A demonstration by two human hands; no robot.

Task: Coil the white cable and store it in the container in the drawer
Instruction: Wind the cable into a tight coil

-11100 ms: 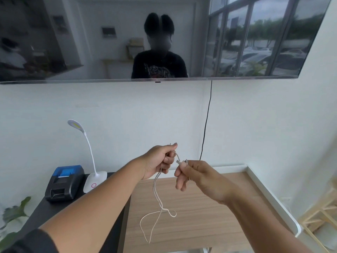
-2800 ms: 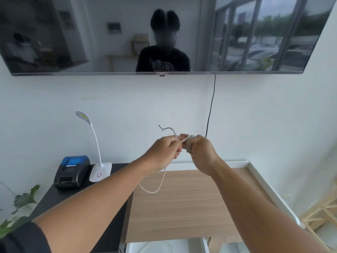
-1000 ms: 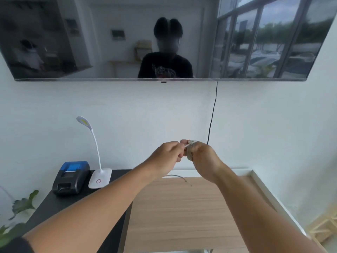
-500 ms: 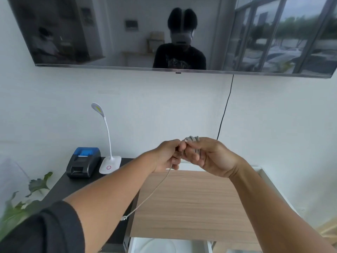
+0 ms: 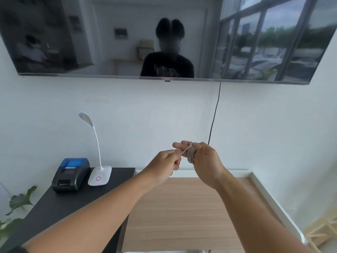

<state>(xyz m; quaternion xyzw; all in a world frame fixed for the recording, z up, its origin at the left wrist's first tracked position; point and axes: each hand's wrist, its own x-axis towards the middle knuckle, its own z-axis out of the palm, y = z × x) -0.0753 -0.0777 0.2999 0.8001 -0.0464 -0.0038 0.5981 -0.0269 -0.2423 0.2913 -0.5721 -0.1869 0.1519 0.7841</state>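
The white cable (image 5: 191, 154) is wound in several tight turns around the fingers of my right hand (image 5: 204, 161), held up above the wooden desk. A short taut strand runs from the coil down-left into my left hand (image 5: 166, 162), which pinches it between thumb and fingers. The two hands are almost touching. The drawer and its container are out of sight below the frame.
A wooden desk top (image 5: 182, 212) with a white raised rim (image 5: 269, 194) lies below my hands. On the black side table (image 5: 60, 207) stand a black-and-blue printer (image 5: 71, 174) and a white gooseneck lamp (image 5: 99, 172). A wall screen (image 5: 164, 37) hangs above, with a black cord (image 5: 215, 114). A plant (image 5: 12, 216) sits at the left.
The long loose tail that hung down from my left hand half a second ago is gone; only a short taut strand runs to the coil. The view has tilted up, hiding the drawer.
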